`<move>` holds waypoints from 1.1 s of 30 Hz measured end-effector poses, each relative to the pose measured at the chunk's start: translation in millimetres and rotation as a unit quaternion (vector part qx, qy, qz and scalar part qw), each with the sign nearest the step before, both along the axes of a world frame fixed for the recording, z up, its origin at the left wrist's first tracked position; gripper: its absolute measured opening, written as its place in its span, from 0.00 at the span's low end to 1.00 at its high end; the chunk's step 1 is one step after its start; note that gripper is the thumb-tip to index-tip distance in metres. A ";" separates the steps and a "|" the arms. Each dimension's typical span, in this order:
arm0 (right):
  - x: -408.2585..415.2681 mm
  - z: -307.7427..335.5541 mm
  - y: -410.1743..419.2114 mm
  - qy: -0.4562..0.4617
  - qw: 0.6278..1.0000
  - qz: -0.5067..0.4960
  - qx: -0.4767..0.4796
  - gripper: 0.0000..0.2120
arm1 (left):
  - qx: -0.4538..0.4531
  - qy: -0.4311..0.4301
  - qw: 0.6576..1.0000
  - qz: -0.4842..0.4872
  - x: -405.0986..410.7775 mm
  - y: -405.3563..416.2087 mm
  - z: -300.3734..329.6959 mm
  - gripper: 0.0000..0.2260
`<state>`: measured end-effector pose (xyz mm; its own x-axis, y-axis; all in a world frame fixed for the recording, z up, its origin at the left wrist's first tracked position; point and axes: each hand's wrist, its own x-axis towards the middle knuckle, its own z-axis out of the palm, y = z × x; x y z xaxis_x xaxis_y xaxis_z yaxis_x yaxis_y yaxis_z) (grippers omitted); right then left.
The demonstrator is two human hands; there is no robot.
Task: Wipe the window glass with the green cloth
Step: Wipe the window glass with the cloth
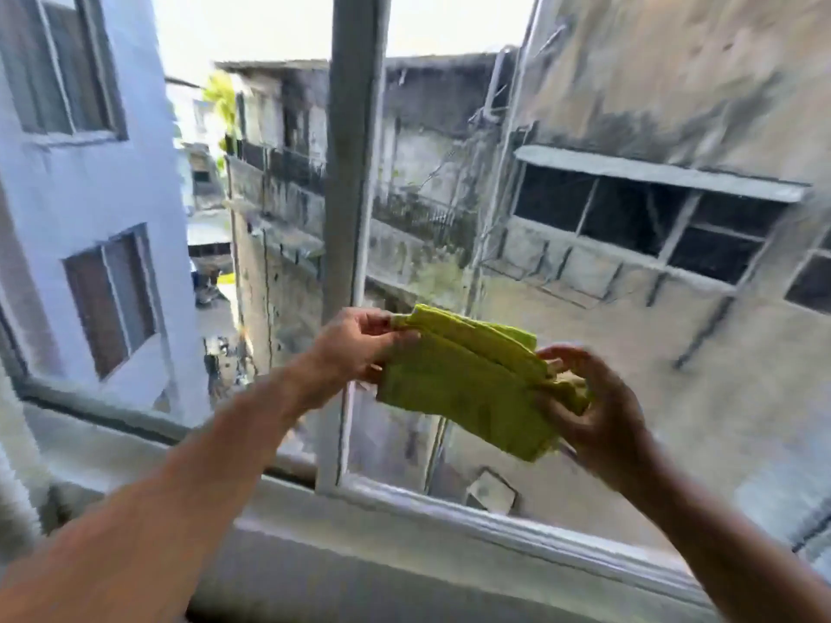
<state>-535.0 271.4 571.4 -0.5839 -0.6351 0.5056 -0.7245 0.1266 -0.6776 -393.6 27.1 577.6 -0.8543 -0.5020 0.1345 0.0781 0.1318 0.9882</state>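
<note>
A folded yellow-green cloth [458, 379] hangs in the air between both hands, a little in front of the window. My left hand [355, 344] pinches its upper left corner. My right hand [589, 397] grips its right end, fingers curled around the folds. The window glass [584, 218] fills the view to the right of a grey upright frame bar [353, 173]; a second pane [112, 195] lies to the left of it. The cloth is apart from the glass.
A white window sill and lower frame [449, 501] run across below the hands. Through the glass are a pale blue building on the left and weathered grey buildings on the right, with an alley far below.
</note>
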 end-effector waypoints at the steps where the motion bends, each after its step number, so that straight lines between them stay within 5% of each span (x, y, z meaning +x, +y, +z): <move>1: -12.7 34.3 22.1 0.072 0.997 -0.031 -0.019 0.19 | -0.032 0.031 0.999 -0.018 -23.9 14.2 40.1 0.08; 6: -69.3 161.4 74.5 0.382 0.900 -0.203 -0.049 0.19 | -0.152 0.143 0.975 -0.081 -98.2 70.8 196.0 0.08; 9: -92.6 185.0 59.5 0.533 0.774 -0.341 0.031 0.29 | -0.227 0.171 0.956 -0.065 -113.8 86.3 238.7 0.05; 11: -100.9 187.6 41.1 0.643 0.694 -0.307 0.105 0.33 | -0.266 0.165 0.949 -0.034 -122.3 87.0 248.9 0.05; 13: -105.5 187.7 22.1 0.705 0.659 -0.220 0.143 0.31 | -0.273 0.161 0.949 -0.004 -124.4 82.9 253.0 0.08; 16: -110.1 183.5 7.5 0.676 0.690 -0.182 0.184 0.30 | -0.349 0.214 0.907 0.097 -117.8 76.9 261.8 0.12; 20: -98.2 181.1 -13.4 0.623 0.722 -0.240 0.182 0.34 | -0.626 0.255 0.662 0.324 -123.8 48.1 291.7 0.19; 22: -98.1 186.0 -32.0 0.623 0.715 -0.285 0.138 0.33 | -0.703 0.188 0.596 0.340 -137.6 32.9 307.5 0.24; 24: -103.8 189.9 -47.3 0.633 0.704 -0.309 0.089 0.29 | -0.739 0.135 0.570 0.332 -151.7 23.9 315.9 0.28; 29: -142.5 192.8 -29.0 0.689 0.678 -0.248 0.059 0.28 | -0.749 0.163 0.542 0.346 -166.1 7.6 313.8 0.30; 33: -181.1 236.3 39.5 0.554 0.720 -0.416 -0.036 0.28 | -0.744 0.195 0.535 0.351 -172.5 2.7 314.6 0.28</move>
<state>-716.1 310.9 807.7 0.0394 -0.2476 0.9681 -0.5192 0.8227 0.2315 -566.1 29.8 892.1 -0.2870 0.2296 0.9300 -0.3441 0.8814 -0.3237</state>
